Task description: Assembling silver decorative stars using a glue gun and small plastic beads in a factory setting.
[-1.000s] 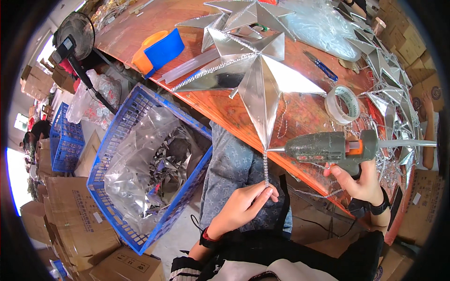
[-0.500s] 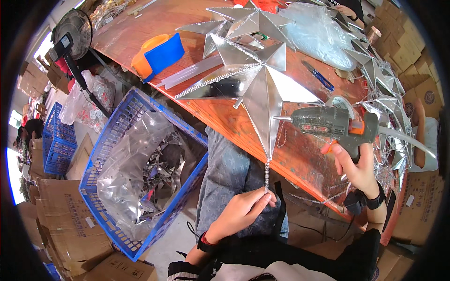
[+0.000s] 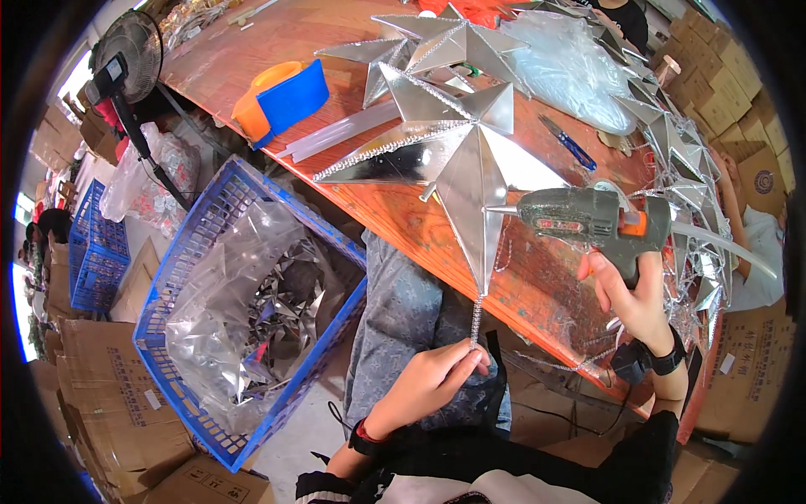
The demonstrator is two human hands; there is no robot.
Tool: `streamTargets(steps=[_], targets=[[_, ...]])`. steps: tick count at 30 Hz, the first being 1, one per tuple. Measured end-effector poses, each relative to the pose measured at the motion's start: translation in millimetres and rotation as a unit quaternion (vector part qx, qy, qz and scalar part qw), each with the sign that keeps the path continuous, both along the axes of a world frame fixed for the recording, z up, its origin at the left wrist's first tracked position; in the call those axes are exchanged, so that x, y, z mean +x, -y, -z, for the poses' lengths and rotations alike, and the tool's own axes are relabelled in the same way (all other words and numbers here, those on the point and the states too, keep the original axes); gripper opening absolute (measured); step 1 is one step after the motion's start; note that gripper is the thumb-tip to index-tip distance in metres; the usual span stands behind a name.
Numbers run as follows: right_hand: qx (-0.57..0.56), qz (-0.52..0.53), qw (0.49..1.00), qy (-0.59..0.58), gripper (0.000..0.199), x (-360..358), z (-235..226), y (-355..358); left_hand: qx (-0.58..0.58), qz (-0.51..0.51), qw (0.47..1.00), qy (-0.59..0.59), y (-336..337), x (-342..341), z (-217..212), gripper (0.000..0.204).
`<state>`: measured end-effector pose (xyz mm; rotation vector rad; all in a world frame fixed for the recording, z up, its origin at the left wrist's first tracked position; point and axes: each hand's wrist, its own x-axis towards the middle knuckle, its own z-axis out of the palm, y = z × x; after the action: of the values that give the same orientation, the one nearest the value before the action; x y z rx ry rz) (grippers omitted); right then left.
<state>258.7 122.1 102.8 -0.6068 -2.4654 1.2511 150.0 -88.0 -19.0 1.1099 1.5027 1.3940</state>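
Note:
My right hand (image 3: pixel 635 294) is wrapped round the grip of a dark grey-green glue gun (image 3: pixel 571 217). A translucent glue stick (image 3: pixel 726 244) sticks out of its back end. The gun's nozzle meets, or nearly meets, the right edge of the lower point of a shiny silver star (image 3: pixel 470 189), which lies tilted over the table edge. Below that tip my left hand (image 3: pixel 430 385) pinches a silver beaded trim strand (image 3: pixel 477 317), pulled straight down from the star's point. Similar trim runs along the star's left arm.
More silver stars (image 3: pixel 437 42) lie behind, with others along the orange table's right side. A blue-handled knife (image 3: pixel 575 149), clear sticks (image 3: pixel 340 132), an orange-and-blue band (image 3: pixel 294 101) and a plastic bag (image 3: pixel 571 71) rest there. Left stands a blue crate (image 3: pixel 252 449) of silver pieces; beyond, a fan (image 3: pixel 126 59).
The glue gun has shifted slightly left relative to the star, its nozzle now at or over the edge. My left hand keeps its pinch on the trim. The whole view has shifted a little.

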Motion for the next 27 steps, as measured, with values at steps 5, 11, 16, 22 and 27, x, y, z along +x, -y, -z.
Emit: streamTargets(steps=[5, 11, 16, 22, 27], targets=[[0.02, 0.002, 1.0, 0.001, 0.021, -12, -11, 0, 0.007, 0.004, 1.0, -0.009, 1, -1, 1, 0.016], [0.009, 0.058, 0.997, -0.048, 0.018, -35, -17, -7, 0.008, 0.005, 1.0, -0.002, 1, -3, 3, 0.02], [0.062, 0.065, 0.995, -0.053, 0.017, -48, -16, -9, 0.026, 0.009, 1.0, -0.009, 2, -5, 7, 0.018], [0.071, 0.071, 0.991, -0.083, 0.016, -54, -13, -9, 0.031, 0.02, 0.999, -0.002, 2, -4, 8, 0.017], [0.089, 0.064, 0.993, -0.051, 0.016, -54, -10, -13, 0.032, 0.016, 0.999, -0.003, 3, -5, 9, 0.017]])
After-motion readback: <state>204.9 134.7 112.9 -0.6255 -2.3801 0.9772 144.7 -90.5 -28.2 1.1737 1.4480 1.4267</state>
